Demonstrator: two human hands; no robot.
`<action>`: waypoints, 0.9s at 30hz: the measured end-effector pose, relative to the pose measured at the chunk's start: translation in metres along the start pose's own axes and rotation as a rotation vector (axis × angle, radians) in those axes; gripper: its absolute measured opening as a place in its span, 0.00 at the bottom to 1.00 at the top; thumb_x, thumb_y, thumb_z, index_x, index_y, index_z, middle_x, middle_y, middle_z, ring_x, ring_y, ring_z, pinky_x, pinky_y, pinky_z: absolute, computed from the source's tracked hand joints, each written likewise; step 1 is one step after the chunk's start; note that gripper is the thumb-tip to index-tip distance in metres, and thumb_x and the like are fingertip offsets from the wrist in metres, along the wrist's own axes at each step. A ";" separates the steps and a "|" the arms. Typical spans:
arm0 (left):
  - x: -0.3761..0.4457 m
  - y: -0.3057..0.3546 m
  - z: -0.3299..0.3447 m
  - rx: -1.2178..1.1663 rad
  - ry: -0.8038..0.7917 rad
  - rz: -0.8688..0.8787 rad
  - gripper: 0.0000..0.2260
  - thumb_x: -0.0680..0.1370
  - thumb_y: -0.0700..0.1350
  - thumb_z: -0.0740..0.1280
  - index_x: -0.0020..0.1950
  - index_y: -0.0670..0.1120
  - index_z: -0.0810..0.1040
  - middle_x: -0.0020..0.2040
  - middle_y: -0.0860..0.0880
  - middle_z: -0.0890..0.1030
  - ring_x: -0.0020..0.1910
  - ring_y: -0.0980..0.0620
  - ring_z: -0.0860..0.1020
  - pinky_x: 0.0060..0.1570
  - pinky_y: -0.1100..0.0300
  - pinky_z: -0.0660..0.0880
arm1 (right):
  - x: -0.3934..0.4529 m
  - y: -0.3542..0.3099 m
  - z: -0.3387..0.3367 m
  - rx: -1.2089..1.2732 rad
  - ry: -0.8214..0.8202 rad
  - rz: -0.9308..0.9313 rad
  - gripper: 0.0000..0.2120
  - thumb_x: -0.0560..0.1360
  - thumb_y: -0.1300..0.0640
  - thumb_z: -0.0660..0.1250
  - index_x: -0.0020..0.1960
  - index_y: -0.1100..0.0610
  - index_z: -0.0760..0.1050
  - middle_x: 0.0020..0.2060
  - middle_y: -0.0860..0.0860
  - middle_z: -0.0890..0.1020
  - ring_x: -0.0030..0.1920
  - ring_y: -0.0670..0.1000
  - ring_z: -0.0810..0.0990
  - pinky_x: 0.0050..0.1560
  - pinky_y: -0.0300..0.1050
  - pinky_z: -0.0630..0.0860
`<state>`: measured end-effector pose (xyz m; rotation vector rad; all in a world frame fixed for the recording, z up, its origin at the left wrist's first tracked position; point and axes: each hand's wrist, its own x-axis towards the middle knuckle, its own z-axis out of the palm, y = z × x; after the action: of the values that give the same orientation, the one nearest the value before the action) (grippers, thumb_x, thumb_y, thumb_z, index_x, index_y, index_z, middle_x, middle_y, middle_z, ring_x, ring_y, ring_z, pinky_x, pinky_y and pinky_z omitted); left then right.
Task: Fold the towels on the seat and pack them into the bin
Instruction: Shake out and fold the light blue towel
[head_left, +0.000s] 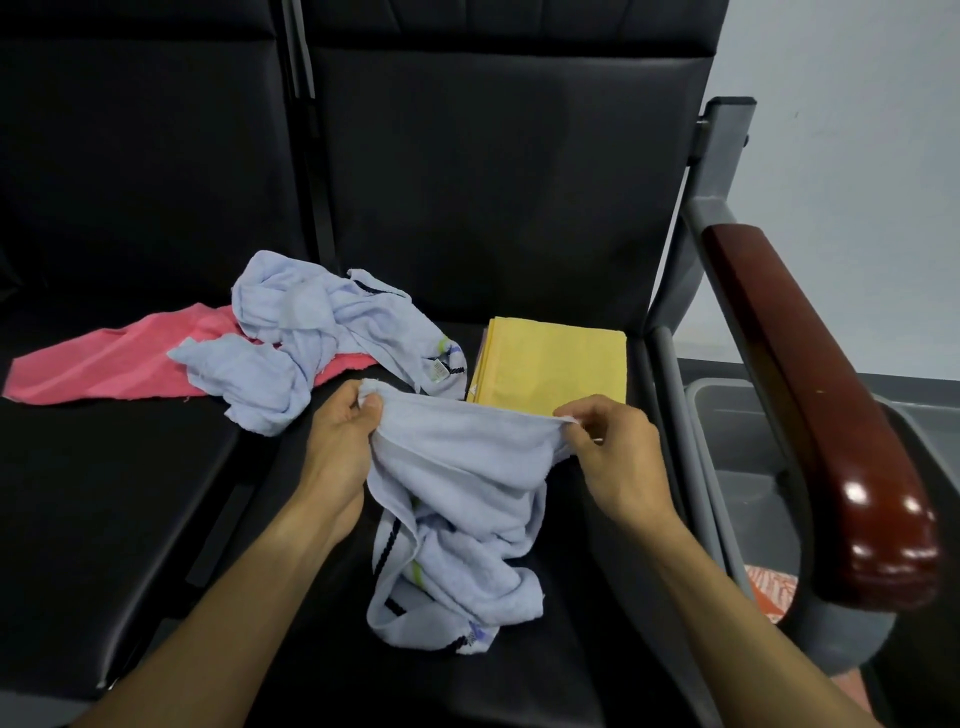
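A pale blue towel (457, 499) is pinched at two top corners by the left hand (340, 441) and right hand (610, 457), fingers closed on cloth, held taut above the seat (156, 493) so folding can begin

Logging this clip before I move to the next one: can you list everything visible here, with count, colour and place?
crumpled light blue terry towel held up: 1, light blue with dark trim, over the front of the right seat, top edge stretched between both hands
crumpled light blue terry towel lying loose: 1, light blue, at the gap between the seats, partly on the pink towel
flat pink towel: 1, pink, spread on the left seat
folded yellow towel: 1, yellow, right seat, behind the hands
black padded seats: 2, black, side by side
glossy wooden armrest: 1, dark red-brown, right of the seat
grey plastic bin: 1, grey, beyond the armrest
left hand: pinches the held towel's left corner
right hand: pinches its right corner
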<state>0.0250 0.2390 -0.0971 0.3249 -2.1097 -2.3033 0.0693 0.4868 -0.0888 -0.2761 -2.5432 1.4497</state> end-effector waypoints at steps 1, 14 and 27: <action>0.000 0.000 0.000 0.000 0.006 -0.004 0.09 0.85 0.38 0.59 0.50 0.42 0.78 0.51 0.41 0.80 0.52 0.46 0.77 0.60 0.48 0.72 | 0.002 0.002 0.000 0.116 -0.051 0.062 0.09 0.78 0.64 0.67 0.42 0.54 0.82 0.36 0.50 0.85 0.40 0.50 0.84 0.43 0.43 0.81; 0.010 -0.001 -0.016 0.009 0.140 0.009 0.11 0.84 0.40 0.59 0.46 0.49 0.78 0.51 0.45 0.80 0.53 0.47 0.76 0.66 0.45 0.72 | 0.002 0.000 -0.005 -0.117 -0.307 -0.055 0.05 0.76 0.66 0.65 0.46 0.57 0.77 0.39 0.48 0.81 0.38 0.43 0.76 0.36 0.32 0.71; 0.013 0.003 -0.036 0.028 0.255 -0.002 0.09 0.84 0.39 0.59 0.48 0.46 0.77 0.46 0.47 0.79 0.49 0.48 0.76 0.55 0.51 0.73 | 0.000 0.010 -0.010 -0.202 0.060 -0.065 0.15 0.69 0.73 0.61 0.40 0.55 0.76 0.35 0.49 0.80 0.36 0.47 0.78 0.31 0.39 0.74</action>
<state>0.0173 0.2010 -0.0986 0.5863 -2.0181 -2.1033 0.0725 0.5003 -0.0926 -0.2611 -2.6254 1.1455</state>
